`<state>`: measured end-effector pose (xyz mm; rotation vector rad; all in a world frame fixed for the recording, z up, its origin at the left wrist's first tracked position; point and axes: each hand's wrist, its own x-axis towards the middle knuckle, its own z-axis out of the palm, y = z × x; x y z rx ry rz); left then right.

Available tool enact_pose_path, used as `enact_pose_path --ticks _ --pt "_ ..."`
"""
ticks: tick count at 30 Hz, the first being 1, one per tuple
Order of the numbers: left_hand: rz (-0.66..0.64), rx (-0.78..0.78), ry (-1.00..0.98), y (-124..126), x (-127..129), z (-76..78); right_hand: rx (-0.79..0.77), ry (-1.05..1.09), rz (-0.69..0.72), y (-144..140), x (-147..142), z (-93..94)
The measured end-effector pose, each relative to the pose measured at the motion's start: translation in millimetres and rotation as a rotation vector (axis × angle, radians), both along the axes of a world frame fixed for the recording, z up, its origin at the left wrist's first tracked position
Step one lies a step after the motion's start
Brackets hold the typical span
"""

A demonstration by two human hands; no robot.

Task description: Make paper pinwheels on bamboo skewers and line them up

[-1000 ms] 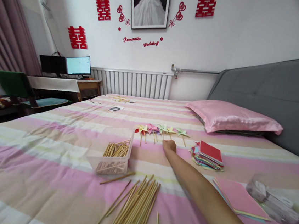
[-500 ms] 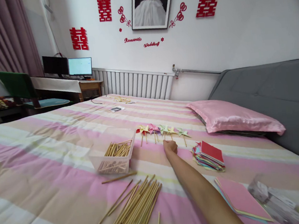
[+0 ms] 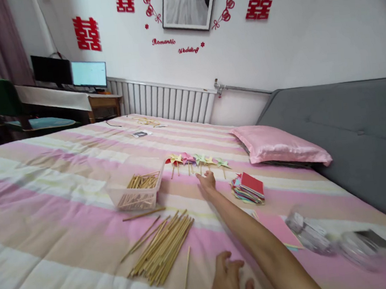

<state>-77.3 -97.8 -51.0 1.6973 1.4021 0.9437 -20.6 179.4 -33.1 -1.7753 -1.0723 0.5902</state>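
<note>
My right hand is stretched out over the bed, just on the near side of a row of paper pinwheels on sticks. Its thumb stands apart from the fingers and nothing shows in it. My left hand is at the bottom edge, fingers spread and bent, holding nothing. Left of it lies a single thin stick, with a pile of wooden sticks beyond. To the right of my right hand is a stack of coloured paper with a red sheet on top.
A clear plastic box of short sticks stands left of the pinwheels. Pink paper sheets and clear plastic packaging lie at the right. A pink pillow rests by the grey headboard. Farther back are a radiator and a desk with monitors.
My right hand has loosened from a closed shape and drawn slightly back from the pinwheels. My left hand has come up into view at the bottom. The whole view has shifted.
</note>
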Motion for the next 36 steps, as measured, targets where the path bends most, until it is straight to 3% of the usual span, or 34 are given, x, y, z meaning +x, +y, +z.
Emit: enact_pose_path --ticks 4,9,13,16,20,26,36 --pt "0.029 0.128 -0.026 -5.4 -1.8 12.6 0.136 0.038 0.098 -52.1 33.4 24.8" --pt "0.038 0.167 0.067 -3.2 -3.3 28.7 0.213 0.083 0.091 -147.0 117.0 43.2" --pt "0.037 0.152 0.150 -2.7 0.6 31.8 0.218 0.052 -0.015 -220.4 182.4 36.9" --pt "0.048 0.135 0.202 -4.1 3.2 33.5 0.190 -0.019 -0.021 -253.5 211.8 23.0" --pt "0.052 0.120 0.269 -5.5 5.5 34.8 0.114 -0.185 0.044 -266.4 224.9 5.4" --pt "0.014 0.093 0.341 -7.4 10.7 30.4 0.053 -0.391 0.147 -255.1 222.3 -10.5" --pt "-0.018 0.077 0.349 -3.0 12.2 27.8 0.044 -0.501 0.326 -243.7 221.4 -24.6"
